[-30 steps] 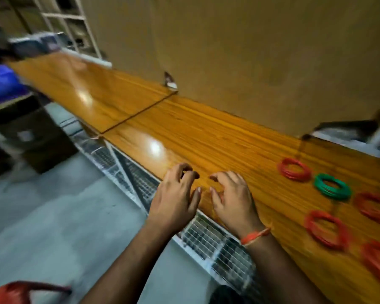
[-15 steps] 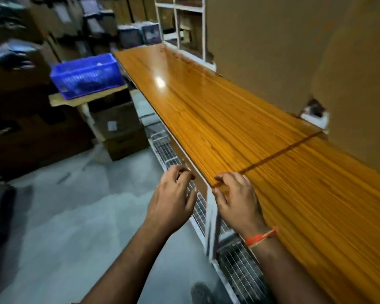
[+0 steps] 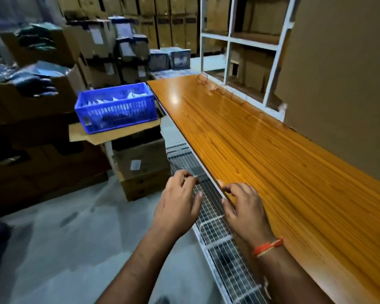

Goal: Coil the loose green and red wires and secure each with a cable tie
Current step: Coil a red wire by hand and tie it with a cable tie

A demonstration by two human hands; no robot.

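Worktop (image 3: 272,150): wire (image 3: 203,78) far beyond fingers (image 3: 230,190)

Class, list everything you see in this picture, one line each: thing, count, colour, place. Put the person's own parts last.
Bench: one, orange wood grain, running from lower right to centre.
Crate: one, blue, on cardboard left of the bench's far end.
Boxes: many, brown cardboard, stacked at left and rear.
Shelf frame: one, white, at the bench's far end.
Wire racks: several, white, under the bench's near edge.
Thin wire: loose loops, colour unclear, at the bench's far end.
Floor: grey, lower left.
Wristband: one, orange, right wrist.
Left hand: fingers curled; something small and pale at the fingertips, too blurred to name.
Right hand: fingers curled, at the bench edge.
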